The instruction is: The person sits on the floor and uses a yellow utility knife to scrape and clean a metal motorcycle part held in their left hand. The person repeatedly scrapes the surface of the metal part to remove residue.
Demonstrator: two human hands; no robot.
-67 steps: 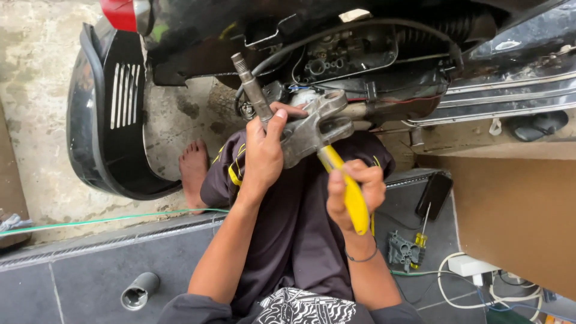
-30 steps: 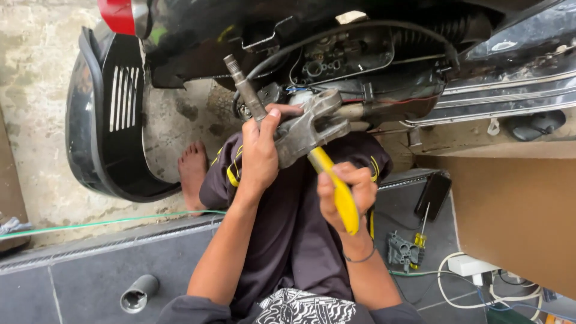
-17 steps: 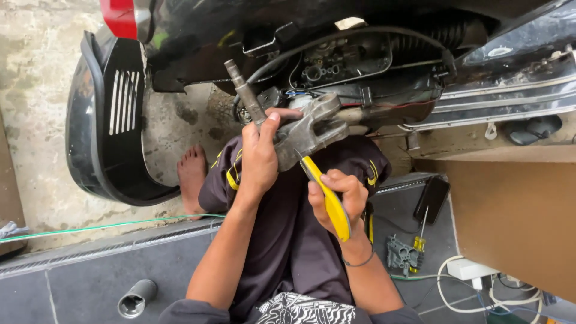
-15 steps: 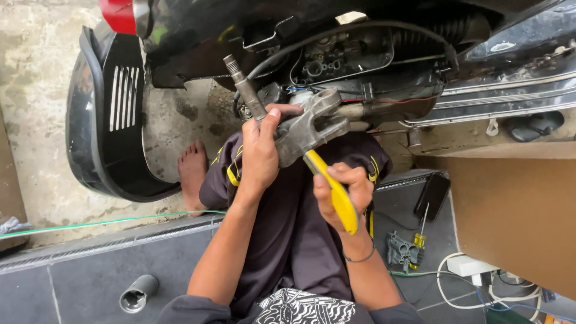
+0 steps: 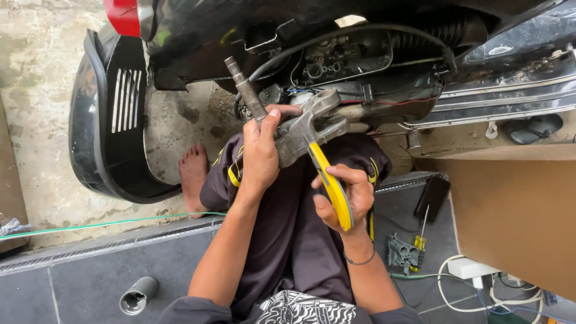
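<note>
My left hand (image 5: 262,153) grips a grey cast metal part (image 5: 309,124) with a forked end and a threaded shaft (image 5: 244,91) sticking up to the left. My right hand (image 5: 343,195) holds a yellow-handled tool (image 5: 329,183) whose tip meets the underside of the metal part. Both hands are over my lap, in front of a black scooter (image 5: 336,54) with its engine parts exposed.
A black body panel (image 5: 111,120) lies on the concrete at left by my bare foot (image 5: 193,171). A grey metal sleeve (image 5: 138,294) sits on the dark tiles. At right are a phone (image 5: 433,198), a screwdriver (image 5: 422,231), a grey plastic part (image 5: 401,253), white cables (image 5: 474,282) and a brown board (image 5: 510,216).
My right hand has shifted the yellow-handled tool slightly up and down against the metal part; my left hand has kept its grip in the same place.
</note>
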